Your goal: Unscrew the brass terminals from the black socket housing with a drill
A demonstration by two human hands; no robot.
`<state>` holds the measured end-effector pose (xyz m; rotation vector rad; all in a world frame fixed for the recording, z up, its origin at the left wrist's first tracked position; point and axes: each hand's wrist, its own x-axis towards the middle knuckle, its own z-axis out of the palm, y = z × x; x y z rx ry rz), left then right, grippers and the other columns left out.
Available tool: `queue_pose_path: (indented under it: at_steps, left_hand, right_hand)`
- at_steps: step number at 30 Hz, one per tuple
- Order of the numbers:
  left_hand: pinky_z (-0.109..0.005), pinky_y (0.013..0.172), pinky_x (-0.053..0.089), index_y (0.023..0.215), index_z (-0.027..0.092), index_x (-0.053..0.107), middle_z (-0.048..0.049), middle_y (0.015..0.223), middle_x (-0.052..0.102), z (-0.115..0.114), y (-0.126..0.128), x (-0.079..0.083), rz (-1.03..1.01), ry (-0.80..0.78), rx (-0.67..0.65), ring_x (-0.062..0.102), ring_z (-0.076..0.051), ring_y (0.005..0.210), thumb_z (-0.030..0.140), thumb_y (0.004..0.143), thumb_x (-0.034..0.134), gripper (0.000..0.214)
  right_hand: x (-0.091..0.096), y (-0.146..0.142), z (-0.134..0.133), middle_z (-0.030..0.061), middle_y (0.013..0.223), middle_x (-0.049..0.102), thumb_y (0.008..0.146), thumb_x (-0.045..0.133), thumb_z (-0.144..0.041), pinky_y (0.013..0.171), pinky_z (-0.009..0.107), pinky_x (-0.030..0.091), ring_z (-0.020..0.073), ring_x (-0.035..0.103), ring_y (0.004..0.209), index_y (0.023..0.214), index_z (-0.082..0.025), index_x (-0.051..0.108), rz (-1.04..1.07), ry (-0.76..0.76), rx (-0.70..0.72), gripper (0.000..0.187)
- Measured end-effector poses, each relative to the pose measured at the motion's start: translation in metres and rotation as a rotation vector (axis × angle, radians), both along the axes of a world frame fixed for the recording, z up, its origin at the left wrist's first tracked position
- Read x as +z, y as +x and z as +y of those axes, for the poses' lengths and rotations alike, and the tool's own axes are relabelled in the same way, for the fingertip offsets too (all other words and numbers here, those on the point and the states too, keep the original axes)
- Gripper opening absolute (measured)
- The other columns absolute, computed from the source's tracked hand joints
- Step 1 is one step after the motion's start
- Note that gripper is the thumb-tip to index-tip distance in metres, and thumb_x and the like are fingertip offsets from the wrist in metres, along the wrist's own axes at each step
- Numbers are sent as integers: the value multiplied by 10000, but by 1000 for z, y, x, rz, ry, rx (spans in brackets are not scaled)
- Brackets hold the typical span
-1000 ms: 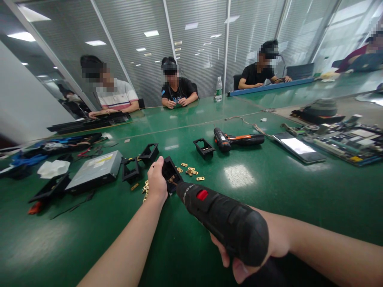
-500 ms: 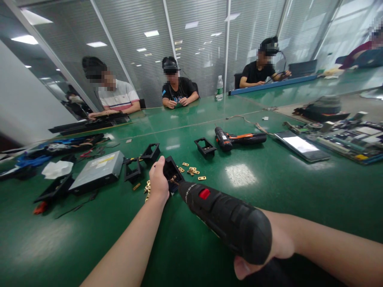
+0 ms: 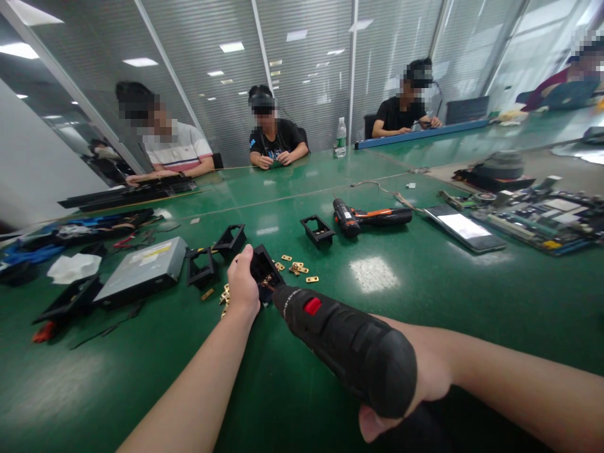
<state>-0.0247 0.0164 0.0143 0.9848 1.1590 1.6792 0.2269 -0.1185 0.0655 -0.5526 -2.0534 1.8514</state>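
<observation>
My left hand (image 3: pixel 244 280) is closed around the left side of a black plastic housing (image 3: pixel 266 261), tilted up from the green table. A cordless drill (image 3: pixel 349 346) is gripped by my right hand (image 3: pixel 415 377), its handle mostly hidden beneath the body. The drill's bit reaches into the housing, where a small brass-coloured part shows; exact contact at the tip cannot be made out. Loose brass plates (image 3: pixel 296 267) lie to the right of the housing, and more brass plates (image 3: pixel 225 296) sit beside my left wrist.
Black frames (image 3: pixel 202 277) and a grey disc drive (image 3: pixel 146 270) lie to the left. Farther back are another black frame (image 3: pixel 325 238) and a second drill (image 3: pixel 346 220). A phone (image 3: pixel 465 233) and circuit boards (image 3: pixel 557 214) lie right. Several people sit across the table.
The whole view has shifted slightly, so the scene appears a little farther left. Both hands keep their holds, and the drill stays pointed into the housing.
</observation>
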Motion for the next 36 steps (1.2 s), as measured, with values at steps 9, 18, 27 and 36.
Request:
queue_pose_path:
  at_steps: [9, 18, 27, 36]
  left_hand:
    - [-381, 750, 569, 826, 224, 643, -28, 757, 677, 3, -2, -2, 0, -16, -3, 719, -264, 795, 732, 742, 810, 541]
    - [-362, 732, 576, 837, 213, 665, -22, 749, 682, 6, -3, -5, -25, -17, 16, 718, -249, 766, 719, 746, 818, 536]
    - [-365, 739, 580, 838, 207, 674, -24, 763, 687, 6, -5, -7, 4, 9, 16, 718, -248, 780, 711, 769, 810, 526]
    - [-389, 770, 594, 861, 212, 667, -29, 784, 691, 8, -9, -9, -2, -13, -10, 725, -264, 810, 713, 774, 807, 528]
  right_hand:
    - [11, 1, -2, 102, 1065, 767, 732, 1000, -570, 1094, 445, 551, 320, 694, 1193, 1007, -129, 802, 23, 45, -14, 556]
    - [16, 2, -6, 117, 1154, 774, 770, 968, -612, 1130, 454, 537, 325, 692, 1236, 1188, -121, 795, 17, 30, -59, 667]
    - [8, -1, -4, 59, 912, 745, 750, 982, -583, 1037, 442, 574, 286, 717, 1027, 972, -147, 810, 52, 10, -36, 519]
    - [0, 0, -2, 69, 983, 773, 730, 1002, -535, 1042, 434, 565, 299, 714, 1079, 1056, -155, 816, 72, 3, -56, 535]
